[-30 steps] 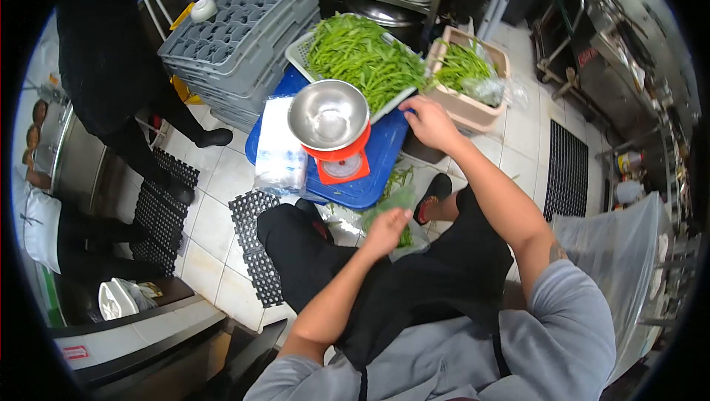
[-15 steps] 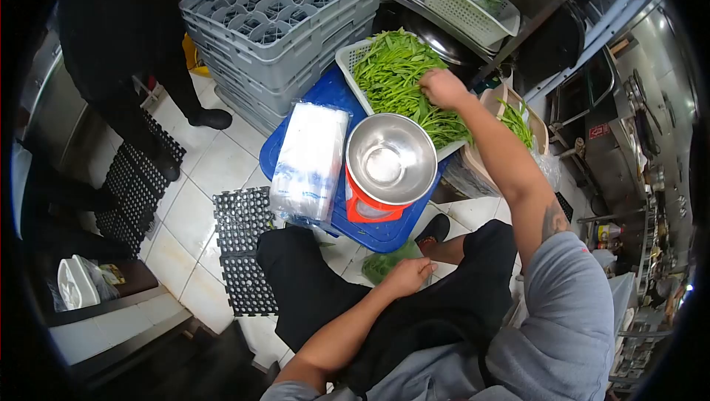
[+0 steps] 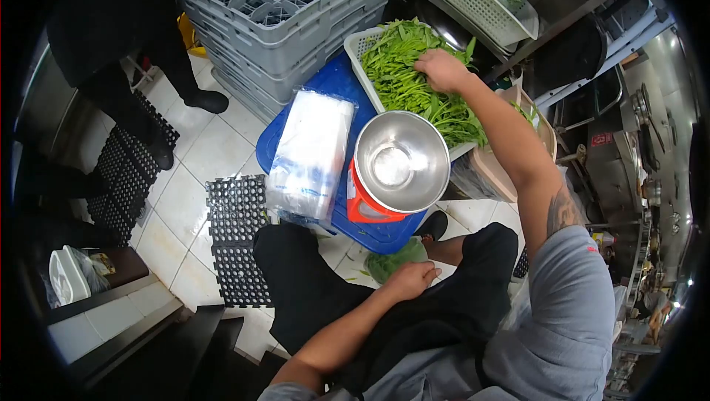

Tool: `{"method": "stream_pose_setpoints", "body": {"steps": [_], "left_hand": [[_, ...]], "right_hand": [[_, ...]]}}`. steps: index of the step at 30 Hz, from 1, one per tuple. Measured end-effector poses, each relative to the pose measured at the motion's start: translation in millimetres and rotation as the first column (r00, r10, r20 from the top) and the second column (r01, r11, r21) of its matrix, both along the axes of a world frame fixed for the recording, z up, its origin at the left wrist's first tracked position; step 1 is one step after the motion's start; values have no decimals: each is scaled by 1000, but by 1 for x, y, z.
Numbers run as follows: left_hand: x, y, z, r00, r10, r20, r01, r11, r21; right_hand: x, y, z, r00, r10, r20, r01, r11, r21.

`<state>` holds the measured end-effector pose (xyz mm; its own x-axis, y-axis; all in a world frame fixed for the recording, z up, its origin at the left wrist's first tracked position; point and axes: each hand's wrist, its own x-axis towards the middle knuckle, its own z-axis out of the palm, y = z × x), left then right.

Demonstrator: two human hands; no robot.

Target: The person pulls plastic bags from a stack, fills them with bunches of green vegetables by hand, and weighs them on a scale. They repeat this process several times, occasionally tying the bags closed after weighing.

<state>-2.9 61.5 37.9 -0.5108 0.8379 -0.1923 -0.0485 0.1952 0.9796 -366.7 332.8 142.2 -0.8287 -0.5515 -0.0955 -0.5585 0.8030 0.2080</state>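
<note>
Long green leafy vegetables (image 3: 403,68) fill a white basket (image 3: 358,49) on a blue lid-like surface (image 3: 373,237). My right hand (image 3: 442,70) is in the greens, its fingers curled down onto them; what they hold is too small to tell. Beside the basket, an empty steel bowl (image 3: 396,168) rests on an orange scale (image 3: 364,209). To its left lies a clear pack of plastic bags (image 3: 312,153). My left hand (image 3: 413,280) is closed over my lap, near a green container or bag (image 3: 396,259) low between my knees; its contents are hidden.
Grey glass racks (image 3: 274,46) are stacked at the back left. A person (image 3: 111,38) in dark clothes stands on the left. A beige tub (image 3: 543,131) is right of the basket. Another white basket (image 3: 481,1) sits on a rack. Black mats (image 3: 238,242) lie on the floor.
The view has shifted slightly. My right hand stays at the greens, and leaves now stand up beside it. Fewer greens show in the beige tub. My left hand remains closed over my lap.
</note>
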Motion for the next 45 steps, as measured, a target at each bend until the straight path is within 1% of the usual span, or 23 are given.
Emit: {"method": "stream_pose_setpoints", "body": {"steps": [3,6,10,13,16,17,20,21,24,27,30,33,35,37,40,41,44,45], "left_hand": [[2,0,-4,1000,17,-4,-18,1000,-19],[7,2,-11,1000,14,-25,-14,1000,2],[8,1,-13,999,4,-32,-3,1000,17],[6,0,-12,1000,1,-27,-2,1000,-4],[6,0,-13,1000,-2,2,2,1000,-10],[7,-1,-13,1000,1,6,-1,1000,-1],[8,1,-19,1000,3,-13,-3,1000,13],[8,1,-19,1000,2,-25,-1,1000,15],[8,1,-17,1000,-8,-22,7,1000,-8],[8,1,-16,999,4,-41,-4,1000,1],[8,1,-15,1000,-6,-26,6,1000,12],[10,2,-19,1000,-5,-30,5,1000,5],[11,3,-19,1000,8,-8,-8,1000,4],[12,3,-18,1000,18,-4,-18,1000,15],[10,2,-16,1000,22,-20,-22,999,28],[9,2,-14,1000,18,-23,-18,1000,17],[10,2,-19,999,21,-39,-21,1000,15],[11,3,-19,999,24,-46,-23,1000,22]], "right_hand": [[1,-3,7,999,-48,-11,48,999,-15],[-10,-2,10,991,-86,-107,66,983,-174],[-29,-7,0,989,-120,-85,103,978,-180],[-37,-14,-11,985,-80,-154,38,966,-254],[-47,-17,-8,985,-170,-14,168,981,-100],[-53,-18,-3,978,-208,30,209,978,-15],[-59,-16,13,979,-199,51,188,968,166],[-60,-9,12,985,-170,36,166,981,96],[-60,0,16,950,-303,80,310,945,-107],[-54,-2,37,903,-419,99,429,893,-134],[-60,7,39,899,-426,103,433,899,-59],[-66,17,38,945,-323,58,328,939,-107],[-66,18,40,921,-353,166,389,865,-317],[-65,18,48,892,-356,277,451,740,-499],[-66,22,61,824,-382,418,564,481,-671],[-68,26,69,795,-348,496,602,357,-714],[-61,29,78,920,-311,239,356,404,-842],[-58,27,85,903,-368,222,369,401,-838]]}}
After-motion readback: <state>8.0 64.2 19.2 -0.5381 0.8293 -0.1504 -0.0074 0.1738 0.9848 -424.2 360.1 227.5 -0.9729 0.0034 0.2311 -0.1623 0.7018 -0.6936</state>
